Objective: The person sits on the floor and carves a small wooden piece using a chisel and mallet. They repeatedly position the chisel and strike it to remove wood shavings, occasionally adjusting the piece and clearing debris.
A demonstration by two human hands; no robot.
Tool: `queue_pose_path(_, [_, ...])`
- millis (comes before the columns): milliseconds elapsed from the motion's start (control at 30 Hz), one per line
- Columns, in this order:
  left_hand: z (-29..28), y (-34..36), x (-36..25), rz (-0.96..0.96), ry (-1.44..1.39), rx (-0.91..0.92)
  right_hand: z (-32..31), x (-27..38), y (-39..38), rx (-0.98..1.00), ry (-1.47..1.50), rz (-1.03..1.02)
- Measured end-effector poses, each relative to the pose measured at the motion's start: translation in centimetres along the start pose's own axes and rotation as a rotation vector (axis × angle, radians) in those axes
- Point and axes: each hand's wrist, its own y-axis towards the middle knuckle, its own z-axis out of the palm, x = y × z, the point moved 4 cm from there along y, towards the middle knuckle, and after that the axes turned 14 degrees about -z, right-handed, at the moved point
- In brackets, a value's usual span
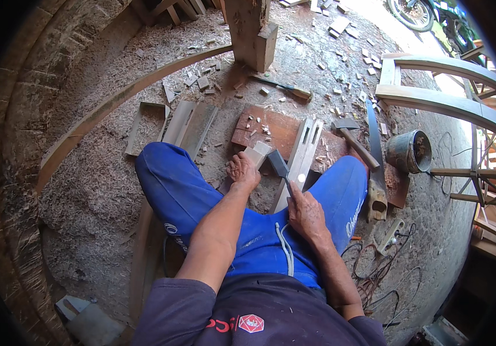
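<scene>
The fisheye rim is darkening the whole left edge and the corners, and the wheeled vehicle at the top right is getting cut off by the frame. The person's blue trousers are hiding the floor beneath the crossed legs, and the lower end of the metal channel piece is disappearing behind the right knee.

The left hand is pressing down over the near end of a small pale wooden block, fingers curled around it, so the block is lying just ahead of the knuckles, resting on the reddish board. The right hand is closing tightly on the handle of a small hatchet, whose dark head is touching the right side of the block; the handle itself is mostly hidden inside the fist.

A long curved wooden rail is sweeping across the sawdust-covered floor at left. Two more curved wooden pieces are lying at the right. A square wooden post is standing at the top. A dented metal bucket is sitting just right of a second hatchet and a long dark saw blade. A chisel is lying among wood chips beyond the board. A tangle of cable is trailing beside the right thigh.
</scene>
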Motion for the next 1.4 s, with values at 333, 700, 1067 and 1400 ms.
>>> queue_pose_path(333, [0.6, 0.3, 0.1, -0.023, -0.001, -0.018, 0.4, 0.8, 0.7, 0.071, -0.06, 0.035])
queue_pose_path(700, [0.1, 0.1, -0.1, -0.037, -0.005, 0.021, -0.6, 0.5, 1.9, 0.141, -0.076, 0.03])
queue_pose_path(1067, [-0.6, 0.3, -0.4, -0.038, 0.013, 0.047, 1.2, -1.9, 8.6, 0.245, -0.113, -0.092])
queue_pose_path(1400, [-0.2, 0.3, 0.1, -0.043, 0.014, 0.032, -1.9, -1.0, 4.6, 0.259, -0.122, -0.098])
